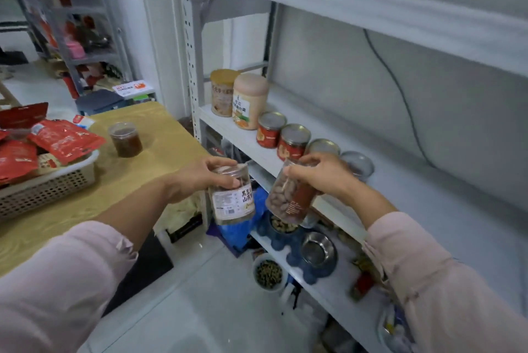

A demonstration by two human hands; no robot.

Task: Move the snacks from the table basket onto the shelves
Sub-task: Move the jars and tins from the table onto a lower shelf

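My left hand grips the lid end of a clear jar with a white label, held in the air between the table and the shelf. A tilted clear jar of nuts with a brown label hangs from my right hand, just in front of the middle shelf. On that shelf stand two tall tubs and a row of cans. The white basket on the table holds several red snack packets. A small dark jar stands on the table.
The wooden table is at the left. A lower shelf carries a steel bowl and a blue feeder. A bowl of pellets and a blue bag sit on the floor. A cable runs down the wall behind the shelf.
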